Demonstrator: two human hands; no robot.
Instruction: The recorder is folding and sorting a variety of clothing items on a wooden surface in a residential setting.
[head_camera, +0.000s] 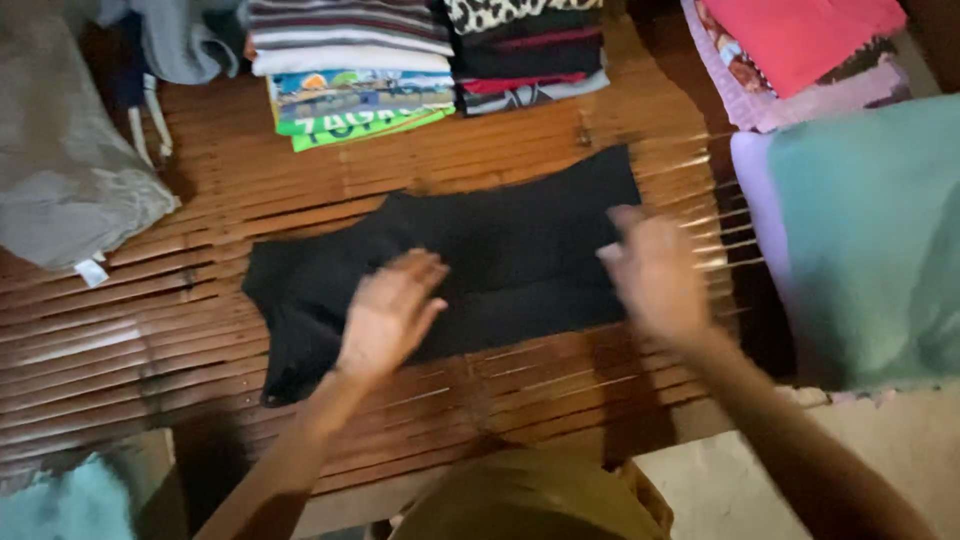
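A: Entry, head view. Black garment lies spread flat on the slatted wooden table, roughly at its middle. It looks partly folded: the right portion forms a neat rectangle, while the left end flares out wider and uneven towards the near edge.

B: Hands?

A: Left hand is open, fingers extended, palm down on the lower middle of the cloth; it presses, grips nothing. Right hand is at the garment's right edge, fingers loosely spread. It is motion-blurred, so whether it pinches the hem or only rests there cannot be told.

B: Progress, as judged?

A: Probably midway on this piece. One fold appears made and flattened; the left end is not yet brought in, so the garment is not at stack size.

B: Surroundings?

A: Two stacks of folded clothes stand along the far edge: one with striped tops over a green printed shirt, one of dark items under a spotted cloth. Those read as finished work. A grey bundle sits at far left, unfolded. At right, a teal cloth and a pink pile.
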